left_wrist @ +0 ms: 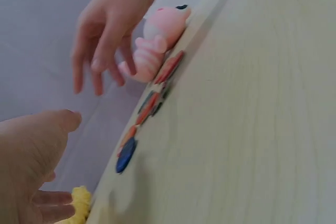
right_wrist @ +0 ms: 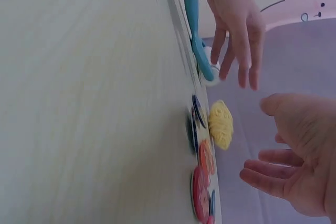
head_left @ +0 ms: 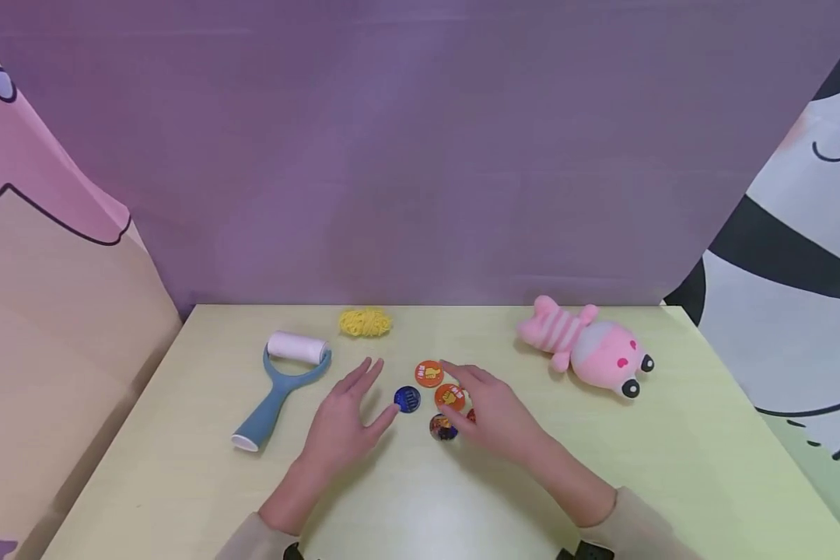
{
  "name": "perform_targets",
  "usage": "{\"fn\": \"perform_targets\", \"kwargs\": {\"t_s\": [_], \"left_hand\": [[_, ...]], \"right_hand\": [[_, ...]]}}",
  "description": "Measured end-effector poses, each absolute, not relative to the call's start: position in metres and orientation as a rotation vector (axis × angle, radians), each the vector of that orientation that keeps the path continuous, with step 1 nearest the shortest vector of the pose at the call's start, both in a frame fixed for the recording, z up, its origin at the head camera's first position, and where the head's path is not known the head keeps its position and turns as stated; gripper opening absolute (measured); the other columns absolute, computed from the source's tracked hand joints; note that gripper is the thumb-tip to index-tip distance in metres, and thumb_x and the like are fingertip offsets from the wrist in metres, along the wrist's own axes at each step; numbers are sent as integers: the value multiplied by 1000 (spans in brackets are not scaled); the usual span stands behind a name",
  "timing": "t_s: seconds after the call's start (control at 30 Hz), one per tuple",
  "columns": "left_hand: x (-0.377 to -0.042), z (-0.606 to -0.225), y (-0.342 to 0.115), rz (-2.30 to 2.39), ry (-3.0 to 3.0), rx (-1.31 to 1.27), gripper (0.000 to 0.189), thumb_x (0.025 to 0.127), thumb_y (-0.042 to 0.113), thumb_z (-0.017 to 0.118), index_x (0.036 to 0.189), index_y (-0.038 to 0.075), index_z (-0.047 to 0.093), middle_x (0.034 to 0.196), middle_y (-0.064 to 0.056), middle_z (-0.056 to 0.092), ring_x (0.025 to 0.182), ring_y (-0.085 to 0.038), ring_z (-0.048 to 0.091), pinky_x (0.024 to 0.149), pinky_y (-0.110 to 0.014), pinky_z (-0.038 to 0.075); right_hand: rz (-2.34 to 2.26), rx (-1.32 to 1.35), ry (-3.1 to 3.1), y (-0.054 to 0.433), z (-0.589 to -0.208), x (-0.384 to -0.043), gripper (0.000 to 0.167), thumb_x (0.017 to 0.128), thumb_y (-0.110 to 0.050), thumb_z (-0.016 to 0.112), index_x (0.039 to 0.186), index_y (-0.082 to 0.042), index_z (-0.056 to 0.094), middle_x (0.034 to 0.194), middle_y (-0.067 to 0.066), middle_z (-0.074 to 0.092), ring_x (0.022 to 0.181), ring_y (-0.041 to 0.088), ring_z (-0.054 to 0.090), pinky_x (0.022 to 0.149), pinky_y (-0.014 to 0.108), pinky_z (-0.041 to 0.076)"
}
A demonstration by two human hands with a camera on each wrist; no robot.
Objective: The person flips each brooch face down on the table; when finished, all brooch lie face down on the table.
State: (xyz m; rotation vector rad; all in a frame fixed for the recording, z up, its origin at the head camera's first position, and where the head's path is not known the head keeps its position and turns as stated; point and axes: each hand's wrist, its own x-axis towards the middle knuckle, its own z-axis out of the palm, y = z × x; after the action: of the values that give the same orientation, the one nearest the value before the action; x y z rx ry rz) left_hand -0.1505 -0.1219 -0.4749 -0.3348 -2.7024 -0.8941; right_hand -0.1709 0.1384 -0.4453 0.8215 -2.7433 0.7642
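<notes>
Several small round printed discs, like button badges, lie close together on the table. In the head view, an orange disc (head_left: 429,373) is farthest back, with a second orange disc (head_left: 450,397) just in front. A blue disc (head_left: 407,399) lies to the left, and a dark multicoloured disc (head_left: 443,427) nearest the front. My right hand (head_left: 500,412) hovers over the group's right side, fingers spread, partly hiding a red disc (right_wrist: 200,194). My left hand (head_left: 341,424) is held left of the blue disc, fingers apart, thumb pointing towards it. Both hands hold nothing.
A blue-handled roller (head_left: 273,400) with a white cylinder lies at the left. Behind the discs is a bundle of yellow string (head_left: 365,322). A pink plush toy (head_left: 602,354) lies at the back right. A purple backdrop (head_left: 420,155) rises behind the table's far edge.
</notes>
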Motion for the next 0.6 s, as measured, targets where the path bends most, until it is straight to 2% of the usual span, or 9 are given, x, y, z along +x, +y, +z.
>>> {"fn": "perform_targets", "kwargs": {"t_s": [0.03, 0.17, 0.33, 0.4, 0.53, 0.6], "left_hand": [[-152, -476, -119, -908, -2697, -351, 72, 93, 40, 82, 155, 12, 56, 157, -18, 58, 140, -42, 60, 110, -56, 55], [-157, -481, -114, -947, -2689, -404, 67, 90, 32, 86, 147, 6, 63, 149, -21, 63, 136, -40, 64, 108, -52, 57], [-165, -487, -111, -993, -2716, -451, 62, 88, 24, 89, 140, 0, 67, 141, -19, 70, 130, -37, 68, 106, -48, 59], [-168, -489, -110, -1014, -2730, -454, 58, 87, 22, 89, 137, 0, 70, 135, -17, 74, 125, -36, 71, 106, -49, 58], [-171, -492, -108, -1031, -2730, -458, 46, 84, 16, 89, 126, 2, 76, 122, -14, 79, 110, -32, 72, 99, -49, 60], [-173, -494, -107, -1019, -2728, -467, 42, 83, 14, 89, 122, 2, 78, 117, -13, 81, 103, -29, 70, 95, -48, 60]], "right_hand": [[763, 835, -2751, 134, -446, -172, 63, 96, -27, 79, 152, -10, 57, 136, 15, 71, 109, 28, 76, 90, 43, 65], [767, 860, -2792, 116, -449, -176, 59, 94, -23, 81, 147, -9, 60, 131, 15, 73, 107, 28, 74, 87, 42, 65], [721, 907, -2831, 100, -452, -182, 46, 91, -16, 84, 133, -2, 69, 115, 14, 76, 89, 22, 72, 82, 38, 64], [696, 919, -2847, 95, -453, -184, 45, 90, -14, 84, 130, 0, 71, 115, 16, 76, 91, 24, 74, 83, 39, 65], [661, 936, -2876, 84, -453, -187, 41, 89, -10, 85, 125, 4, 71, 118, 18, 77, 108, 34, 75, 95, 44, 63], [639, 953, -2871, 81, -454, -188, 29, 88, -6, 83, 113, 3, 73, 104, 14, 78, 98, 30, 74, 91, 39, 63]]}}
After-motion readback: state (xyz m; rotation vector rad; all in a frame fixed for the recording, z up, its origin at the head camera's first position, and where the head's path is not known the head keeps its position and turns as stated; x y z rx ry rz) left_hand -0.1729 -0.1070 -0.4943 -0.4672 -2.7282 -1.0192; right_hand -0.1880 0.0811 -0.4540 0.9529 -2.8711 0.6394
